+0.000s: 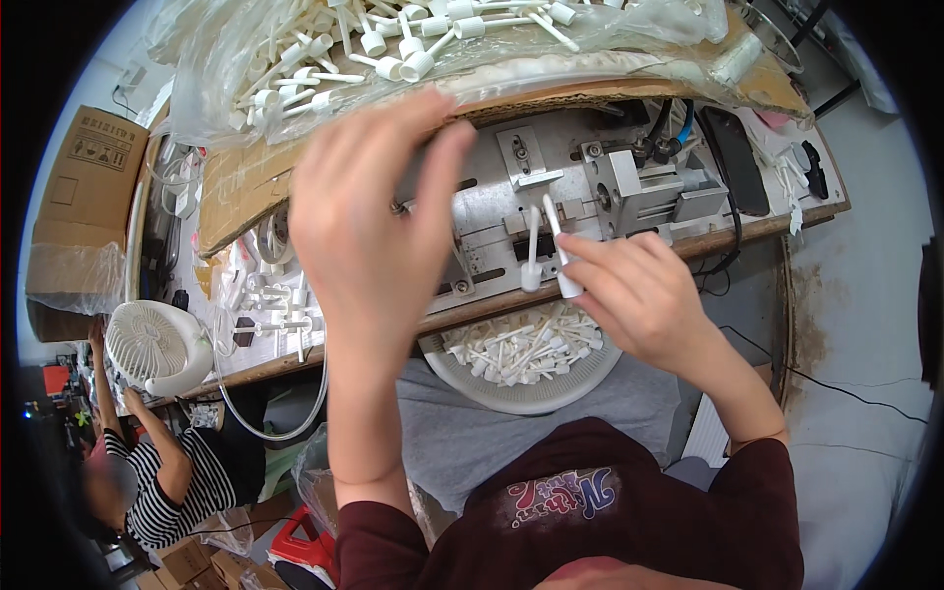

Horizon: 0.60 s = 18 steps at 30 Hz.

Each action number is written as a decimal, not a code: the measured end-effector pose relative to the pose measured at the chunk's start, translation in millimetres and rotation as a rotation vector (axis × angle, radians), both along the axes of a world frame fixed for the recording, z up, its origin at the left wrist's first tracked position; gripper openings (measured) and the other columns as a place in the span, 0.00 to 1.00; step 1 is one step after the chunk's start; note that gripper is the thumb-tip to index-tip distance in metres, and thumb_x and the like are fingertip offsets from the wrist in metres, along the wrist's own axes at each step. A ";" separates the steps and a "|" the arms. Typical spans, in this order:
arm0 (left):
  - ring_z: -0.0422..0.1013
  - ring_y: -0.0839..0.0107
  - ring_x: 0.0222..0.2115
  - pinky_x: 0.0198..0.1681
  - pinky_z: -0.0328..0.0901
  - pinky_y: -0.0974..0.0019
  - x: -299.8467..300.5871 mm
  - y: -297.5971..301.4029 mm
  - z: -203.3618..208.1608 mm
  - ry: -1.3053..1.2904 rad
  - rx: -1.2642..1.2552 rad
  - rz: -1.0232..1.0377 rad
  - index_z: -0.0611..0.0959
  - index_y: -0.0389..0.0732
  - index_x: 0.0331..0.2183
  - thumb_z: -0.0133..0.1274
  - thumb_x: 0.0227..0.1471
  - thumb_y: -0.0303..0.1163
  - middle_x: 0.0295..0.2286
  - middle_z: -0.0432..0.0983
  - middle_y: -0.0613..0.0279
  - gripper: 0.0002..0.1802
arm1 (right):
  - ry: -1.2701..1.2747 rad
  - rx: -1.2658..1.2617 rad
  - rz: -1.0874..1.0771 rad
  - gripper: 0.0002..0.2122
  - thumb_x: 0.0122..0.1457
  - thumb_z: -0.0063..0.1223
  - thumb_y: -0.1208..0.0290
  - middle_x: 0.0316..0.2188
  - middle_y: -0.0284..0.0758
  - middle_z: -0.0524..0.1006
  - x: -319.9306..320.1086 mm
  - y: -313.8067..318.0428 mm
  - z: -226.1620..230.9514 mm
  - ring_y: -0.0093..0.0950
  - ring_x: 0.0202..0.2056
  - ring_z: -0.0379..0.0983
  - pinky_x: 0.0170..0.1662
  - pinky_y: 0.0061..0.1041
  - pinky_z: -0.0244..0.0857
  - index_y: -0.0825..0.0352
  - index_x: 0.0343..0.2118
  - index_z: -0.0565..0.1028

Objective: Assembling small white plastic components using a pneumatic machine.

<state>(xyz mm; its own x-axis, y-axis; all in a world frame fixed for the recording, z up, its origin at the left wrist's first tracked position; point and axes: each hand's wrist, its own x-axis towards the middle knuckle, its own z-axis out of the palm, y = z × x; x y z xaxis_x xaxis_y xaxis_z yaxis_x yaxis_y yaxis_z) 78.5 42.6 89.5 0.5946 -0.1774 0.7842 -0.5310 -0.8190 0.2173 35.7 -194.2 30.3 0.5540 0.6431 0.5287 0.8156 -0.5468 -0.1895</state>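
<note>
My right hand (639, 295) pinches a slim white plastic part (558, 241), a thin stem that widens toward its lower end, in front of a metal clamping fixture (492, 251). Just left of it is a second white part, a stem with a small cup (532, 275) at its lower end, over the table edge. Whether that one rests on anything or hangs in the air, I cannot tell. My left hand (374, 206), smeared by motion, is raised before the cardboard, thumb and fingers apart, with nothing visible in it. The fixture's left part is partly hidden behind it.
Many similar white cup-ended parts (418, 64) lie on plastic film over cardboard (246, 192) at the back. A white basket (551, 401) on my lap holds more. A pneumatic cylinder (639, 192), a phone (736, 162) and a fan (157, 346) are around. Another person (187, 482) works at left.
</note>
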 end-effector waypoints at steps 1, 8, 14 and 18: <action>0.77 0.64 0.41 0.47 0.69 0.65 15.4 3.0 2.8 -0.029 0.024 0.021 0.87 0.41 0.40 0.62 0.51 0.28 0.38 0.84 0.60 0.11 | -0.070 -0.015 -0.018 0.12 0.48 0.59 0.73 0.46 0.43 0.78 1.2 2.3 -9.4 0.27 0.34 0.75 0.36 0.25 0.63 0.70 0.36 0.75; 0.75 0.56 0.44 0.51 0.67 0.60 73.6 8.0 15.5 0.275 0.187 0.069 0.86 0.41 0.42 0.55 0.57 0.34 0.42 0.81 0.56 0.13 | -0.109 -0.142 0.005 0.11 0.46 0.57 0.75 0.47 0.43 0.79 3.7 21.8 -6.3 0.23 0.28 0.72 0.34 0.24 0.62 0.71 0.35 0.76; 0.76 0.60 0.32 0.40 0.69 0.63 74.9 7.7 7.6 0.279 0.156 0.012 0.86 0.40 0.43 0.57 0.55 0.32 0.35 0.82 0.57 0.13 | -0.129 -0.105 -0.049 0.10 0.44 0.56 0.75 0.46 0.44 0.80 -0.1 24.0 -12.3 0.20 0.24 0.71 0.30 0.20 0.62 0.70 0.32 0.76; 0.76 0.72 0.29 0.34 0.69 0.69 60.5 3.4 18.2 0.316 0.051 -0.019 0.87 0.40 0.41 0.62 0.51 0.31 0.31 0.81 0.60 0.14 | -0.117 -0.121 -0.072 0.08 0.44 0.56 0.75 0.45 0.46 0.81 5.9 28.1 -11.6 0.18 0.18 0.71 0.28 0.19 0.62 0.68 0.29 0.75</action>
